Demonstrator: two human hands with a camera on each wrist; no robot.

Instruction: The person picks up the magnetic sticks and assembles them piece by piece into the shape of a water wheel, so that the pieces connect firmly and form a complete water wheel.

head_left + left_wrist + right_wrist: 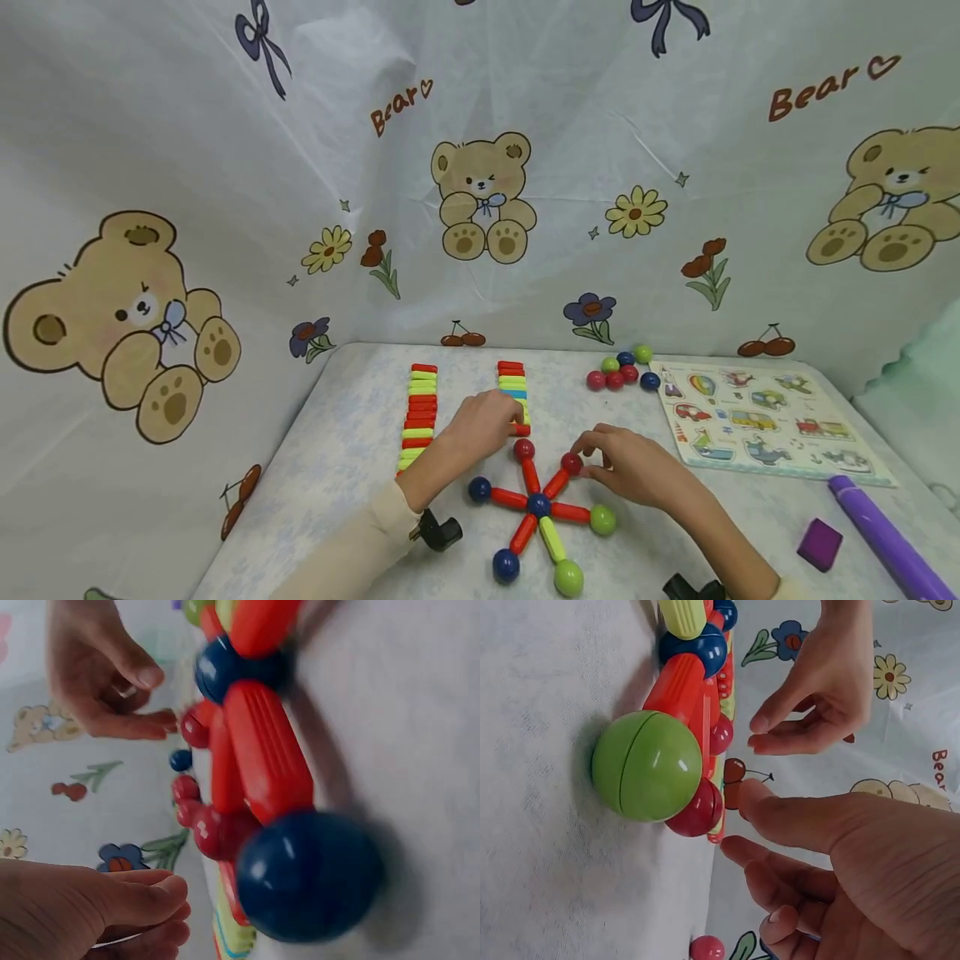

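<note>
A star of magnetic rods and balls lies on the table: several red rods point(572, 512) and one yellow-green rod point(552, 540) radiate from a blue centre ball point(538, 505). Red, blue and green balls cap the outer ends. My left hand point(486, 423) hovers by the lower end of the right rod column point(513, 385), thumb and fingertips close together with nothing visible between them. Beside the upper-right red ball point(572, 463) is my right hand point(628, 463), its thumb and fingers apart. In the right wrist view, that red ball point(697, 811) sits just off the fingertips, behind a green ball point(649, 766).
Another column of red and yellow-green rods point(420, 417) lies at the left. Loose balls point(615, 380) cluster at the back, beside a picture board point(757, 421). At the right lie a purple block point(820, 545) and a purple roll point(888, 533). Bear-print cloth point(570, 100) hangs behind.
</note>
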